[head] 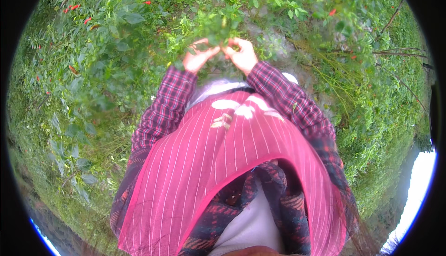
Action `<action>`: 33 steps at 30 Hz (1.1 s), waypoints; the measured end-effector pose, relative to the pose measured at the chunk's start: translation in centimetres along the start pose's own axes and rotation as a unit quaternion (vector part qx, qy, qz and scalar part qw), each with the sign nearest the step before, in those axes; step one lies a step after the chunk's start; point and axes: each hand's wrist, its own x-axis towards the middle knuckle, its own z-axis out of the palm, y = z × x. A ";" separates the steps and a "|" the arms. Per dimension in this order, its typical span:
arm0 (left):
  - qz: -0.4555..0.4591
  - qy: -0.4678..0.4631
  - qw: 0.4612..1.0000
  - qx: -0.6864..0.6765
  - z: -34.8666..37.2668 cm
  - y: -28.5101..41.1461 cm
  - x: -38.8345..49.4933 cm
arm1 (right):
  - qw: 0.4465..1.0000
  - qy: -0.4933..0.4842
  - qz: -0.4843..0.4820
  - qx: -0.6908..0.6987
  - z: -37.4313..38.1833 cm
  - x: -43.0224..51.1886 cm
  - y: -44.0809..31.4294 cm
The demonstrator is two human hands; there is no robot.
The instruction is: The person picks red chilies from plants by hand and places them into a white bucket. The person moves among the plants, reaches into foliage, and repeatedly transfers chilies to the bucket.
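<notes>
My left hand (198, 56) and my right hand (243, 54) are close together in the foliage of a chili pepper plant (218, 29). On each hand the thumb and forefinger curve toward each other, with the fingertips at the leaves. Blur and greenery hide what lies between the fingers, so any hold is unclear. A pale yellow-green pepper (224, 22) appears blurred just above the fingertips. Below the hands a whitish bag or cloth (217, 88) sits at the waist, at the top of a red striped apron (195, 151).
Dense pepper plants surround me, with red chilies (75, 7) at the upper left and another red chili (332, 12) at the upper right. Bare soil (278, 41) shows right of the hands. Thin dry branches (400, 52) stick out at the far right.
</notes>
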 end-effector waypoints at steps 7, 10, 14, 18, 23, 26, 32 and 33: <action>0.034 -0.048 0.996 -0.071 -0.6 -0.5 0.1 | 0.977 -0.115 0.094 0.150 -1.2 0.2 -0.1; -0.005 -0.083 0.989 -0.123 -1.0 -0.4 -0.3 | 0.914 -0.201 0.144 0.321 -1.9 0.4 0.0; -0.005 -0.055 0.997 -0.048 -0.9 0.4 -0.2 | 0.918 -0.258 0.129 0.272 -2.2 -0.1 -0.6; 0.034 -0.017 0.998 0.048 -0.5 1.0 0.1 | 0.954 -0.235 0.057 0.179 -1.8 -0.6 -2.3; 0.110 -0.019 0.982 0.152 0.0 0.3 0.8 | 0.995 -0.038 -0.090 0.036 -0.5 -0.3 -2.8; 0.106 -0.023 0.985 0.133 0.4 -0.5 1.0 | 0.997 -0.021 -0.067 0.018 -0.6 0.0 -2.1; 0.030 -0.041 0.997 -0.056 0.2 -0.9 0.9 | 0.996 -0.043 -0.001 0.083 -1.3 0.1 -1.0; 0.032 -0.039 0.997 -0.066 0.2 -0.9 0.8 | 0.994 -0.051 0.025 0.088 -1.5 0.1 -0.9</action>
